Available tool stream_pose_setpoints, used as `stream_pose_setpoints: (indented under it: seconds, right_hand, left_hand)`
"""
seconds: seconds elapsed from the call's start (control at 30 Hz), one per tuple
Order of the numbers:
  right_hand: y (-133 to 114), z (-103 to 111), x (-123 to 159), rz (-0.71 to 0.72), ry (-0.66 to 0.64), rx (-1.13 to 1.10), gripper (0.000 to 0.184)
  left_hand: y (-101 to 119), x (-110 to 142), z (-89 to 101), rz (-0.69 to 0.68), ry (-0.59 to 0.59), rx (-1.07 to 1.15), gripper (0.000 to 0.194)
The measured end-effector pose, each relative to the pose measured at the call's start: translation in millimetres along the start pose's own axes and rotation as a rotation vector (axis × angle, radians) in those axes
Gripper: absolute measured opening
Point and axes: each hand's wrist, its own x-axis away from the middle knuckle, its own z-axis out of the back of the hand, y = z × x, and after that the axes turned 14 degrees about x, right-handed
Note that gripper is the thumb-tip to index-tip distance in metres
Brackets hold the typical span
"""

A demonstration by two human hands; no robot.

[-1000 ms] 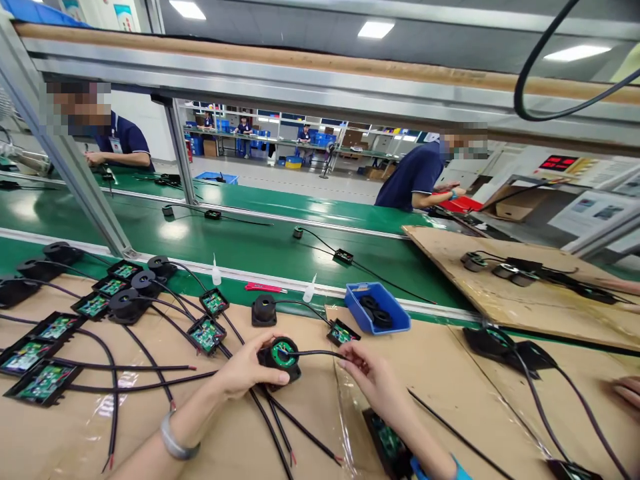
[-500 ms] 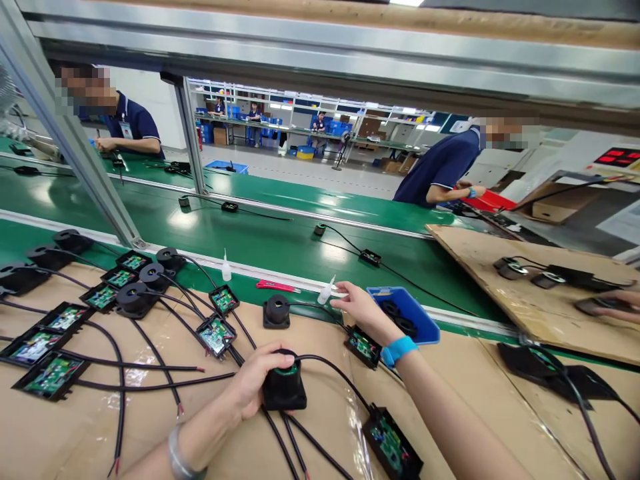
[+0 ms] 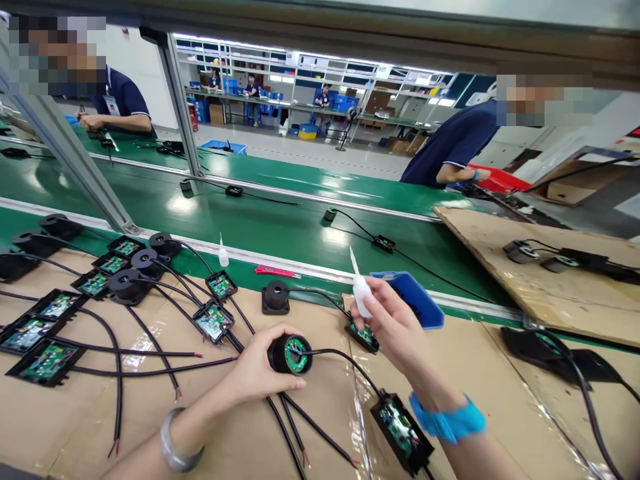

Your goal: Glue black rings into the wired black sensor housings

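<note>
My left hand (image 3: 265, 363) is wrapped round a black round housing (image 3: 277, 357), tilted so that the green circuit board (image 3: 296, 353) with small wires inside faces up and right. A black cable (image 3: 345, 360) joins it to a rectangular box with a circuit board (image 3: 403, 430) on the cardboard. In my right hand (image 3: 395, 320), a small white dropper bottle (image 3: 361, 293) is gripped, its thin nozzle pointing up. The bottle is apart from the housing. Behind them a similar black housing (image 3: 276, 297) stands on the cardboard, cabled to another open box (image 3: 363, 333), partly hidden by my right hand.
Several housings (image 3: 127, 283) and open circuit boxes (image 3: 40, 360) with cables lie at left. A red cutter (image 3: 275, 271) and another dropper bottle (image 3: 223, 253) are near the green conveyor (image 3: 270, 227). A blue bin (image 3: 433, 313) stands beyond my right hand. Two co-workers sit or stand across.
My right hand has taken hold of the dropper bottle, lifted it and brought it nearer. My left hand has tipped the housing, turning its open end with the circuit board towards me.
</note>
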Motion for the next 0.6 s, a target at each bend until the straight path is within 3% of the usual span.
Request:
stream_pose_setpoints:
  seconds: [0.1,0.23,0.47,0.6]
  right_hand:
    - [-5,-1,48,-0.166,0.054,-0.309,0.032]
    - [3,-5,86,-0.332,0.085,-0.466,0.029]
    - [17,-20,106,-0.398,0.26,-0.502,0.035]
    - [19,-29,107,-0.324,0.266,-0.409,0.036]
  left_hand:
    - [2,2,-2.5,-0.051,0.016,-0.136,0.057]
    - [6,6,-5.9,-0.1,0.02,-0.274,0.056]
    - [11,11,-7.8,-0.208,-0.048,-0.454,0.053]
    - [15,12,-6.9,-0.214,-0.115,-0.532,0.053]
